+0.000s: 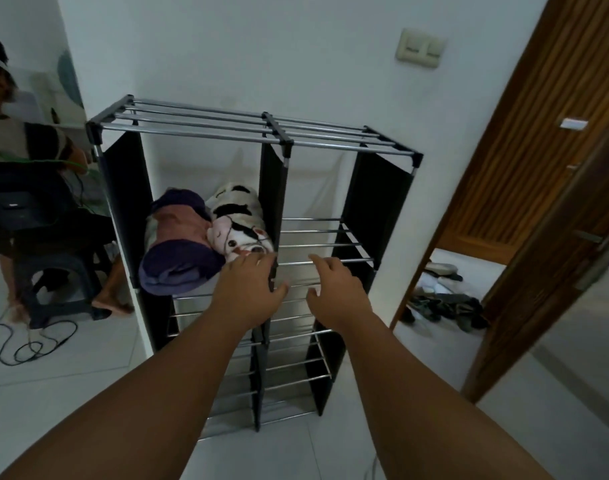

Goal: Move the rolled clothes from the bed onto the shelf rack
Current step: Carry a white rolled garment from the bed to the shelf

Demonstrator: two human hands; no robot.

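A black-and-chrome shelf rack (261,128) stands against the white wall. Its upper left compartment holds two rolled clothes: a purple and pink roll (178,247) on the left and a white roll with black and pink patches (239,216) beside it. My left hand (251,289) hovers at the front of that compartment, fingers spread, fingertips near the white roll's end, holding nothing. My right hand (334,287) is spread open over the bars of the upper right compartment (317,244), also holding nothing. The bed is out of view.
Another person (26,174) sits on a dark stool (53,289) at the left, with a black cable (29,344) on the floor. A wooden door (538,168) stands open at the right, and clothes (445,306) lie on the floor beyond it.
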